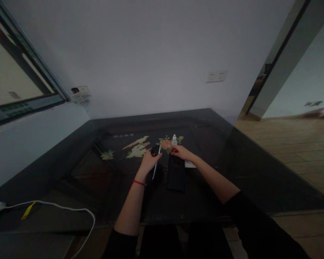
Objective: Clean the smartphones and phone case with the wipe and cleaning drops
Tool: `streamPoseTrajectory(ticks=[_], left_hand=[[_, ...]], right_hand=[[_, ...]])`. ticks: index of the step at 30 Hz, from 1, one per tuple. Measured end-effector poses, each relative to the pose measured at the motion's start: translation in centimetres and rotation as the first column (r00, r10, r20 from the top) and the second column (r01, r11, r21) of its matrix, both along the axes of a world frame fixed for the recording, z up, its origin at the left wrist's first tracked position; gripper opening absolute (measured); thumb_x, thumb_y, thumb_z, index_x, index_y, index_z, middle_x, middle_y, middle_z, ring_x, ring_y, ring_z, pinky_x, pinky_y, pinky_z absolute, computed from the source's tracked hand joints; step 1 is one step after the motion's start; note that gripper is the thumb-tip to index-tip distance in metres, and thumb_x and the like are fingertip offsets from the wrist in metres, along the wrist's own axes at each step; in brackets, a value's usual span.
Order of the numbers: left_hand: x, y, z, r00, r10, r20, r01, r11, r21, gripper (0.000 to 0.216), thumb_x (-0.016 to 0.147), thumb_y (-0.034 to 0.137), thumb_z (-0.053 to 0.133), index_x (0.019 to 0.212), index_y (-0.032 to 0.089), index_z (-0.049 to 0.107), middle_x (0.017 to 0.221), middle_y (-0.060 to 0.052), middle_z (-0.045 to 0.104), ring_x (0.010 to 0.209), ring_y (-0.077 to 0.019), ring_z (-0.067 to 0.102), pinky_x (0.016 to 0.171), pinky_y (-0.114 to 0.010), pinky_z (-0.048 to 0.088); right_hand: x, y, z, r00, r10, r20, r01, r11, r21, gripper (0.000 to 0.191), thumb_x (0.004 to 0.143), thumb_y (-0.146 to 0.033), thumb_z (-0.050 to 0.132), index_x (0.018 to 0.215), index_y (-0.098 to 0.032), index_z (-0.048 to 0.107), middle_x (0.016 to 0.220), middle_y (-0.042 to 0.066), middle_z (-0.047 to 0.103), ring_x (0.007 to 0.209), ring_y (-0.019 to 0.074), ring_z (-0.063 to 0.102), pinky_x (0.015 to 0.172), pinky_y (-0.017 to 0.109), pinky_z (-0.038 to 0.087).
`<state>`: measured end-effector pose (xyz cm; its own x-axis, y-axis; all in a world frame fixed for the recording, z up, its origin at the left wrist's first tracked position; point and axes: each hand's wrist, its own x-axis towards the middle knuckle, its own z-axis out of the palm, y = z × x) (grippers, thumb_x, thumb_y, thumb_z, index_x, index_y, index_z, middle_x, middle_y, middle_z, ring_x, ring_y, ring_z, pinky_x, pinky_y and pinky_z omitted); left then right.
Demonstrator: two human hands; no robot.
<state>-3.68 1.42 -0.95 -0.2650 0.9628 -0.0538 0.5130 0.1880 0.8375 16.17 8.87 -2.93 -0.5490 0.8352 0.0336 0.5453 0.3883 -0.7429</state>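
My left hand is closed around a phone held on edge, its thin, shiny bluish side facing me. Just right of it, a flat black rectangular case lies on the dark table. The fingers of my right hand pinch at the top end of this case; fine detail there is too dark to make out. Right behind those fingers stands a small white bottle with a narrow tip. Part of a flat white item shows beneath my right wrist.
The dark glossy table has a bird-and-flower picture on its top and meets the wall at the back. A white cable with a yellow tag runs over the near left corner. Wall sockets are behind.
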Motion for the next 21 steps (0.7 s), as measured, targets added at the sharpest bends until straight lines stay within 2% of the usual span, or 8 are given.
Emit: streamPoseTrajectory(ticks=[3, 8, 15, 21], left_hand=[[0.3, -0.2, 0.0, 0.973, 0.012, -0.231, -0.027, 0.998, -0.061, 0.063, 0.069, 0.044, 0.072, 0.117, 0.008, 0.052, 0.124, -0.026, 0.056, 0.118, -0.0343, 0.055, 0.095, -0.040, 0.041], [1.6, -0.2, 0.6, 0.863, -0.008, -0.506, -0.077, 0.986, -0.147, 0.067, 0.072, 0.053, 0.065, 0.117, 0.005, 0.051, 0.120, -0.030, 0.057, 0.112, -0.0408, 0.057, 0.088, -0.045, 0.043], [2.4, 0.2, 0.6, 0.743, -0.047, -0.667, -0.106, 0.977, -0.186, 0.067, 0.072, 0.055, 0.064, 0.115, 0.005, 0.052, 0.120, -0.026, 0.058, 0.117, -0.0364, 0.053, 0.091, -0.038, 0.042], [2.3, 0.2, -0.7, 0.677, -0.017, -0.736, -0.131, 0.981, -0.144, 0.069, 0.072, 0.054, 0.063, 0.117, 0.004, 0.050, 0.122, -0.026, 0.054, 0.118, -0.0346, 0.050, 0.092, -0.037, 0.041]], right_hand=[[-1.1, 0.0, -0.6, 0.996, -0.047, 0.074, 0.038, 0.991, 0.125, 0.014, 0.082, -0.012, 0.058, 0.092, -0.016, 0.066, 0.092, 0.006, 0.070, 0.089, 0.0183, 0.064, 0.084, 0.031, 0.046], [-2.0, -0.9, -1.3, 0.974, -0.166, 0.156, 0.116, 0.951, 0.287, 0.019, 0.087, -0.017, 0.052, 0.100, -0.020, 0.066, 0.110, 0.009, 0.067, 0.107, 0.0227, 0.060, 0.091, 0.033, 0.043], [-3.5, -1.9, -1.3, 0.952, -0.244, 0.185, 0.153, 0.902, 0.404, 0.023, 0.089, -0.019, 0.050, 0.103, -0.019, 0.067, 0.113, 0.011, 0.068, 0.109, 0.0245, 0.059, 0.093, 0.033, 0.043], [-2.6, -2.2, 0.4, 0.948, -0.304, 0.094, 0.231, 0.861, 0.453, 0.025, 0.091, -0.024, 0.047, 0.107, -0.022, 0.067, 0.115, 0.008, 0.068, 0.107, 0.0224, 0.060, 0.092, 0.031, 0.043]])
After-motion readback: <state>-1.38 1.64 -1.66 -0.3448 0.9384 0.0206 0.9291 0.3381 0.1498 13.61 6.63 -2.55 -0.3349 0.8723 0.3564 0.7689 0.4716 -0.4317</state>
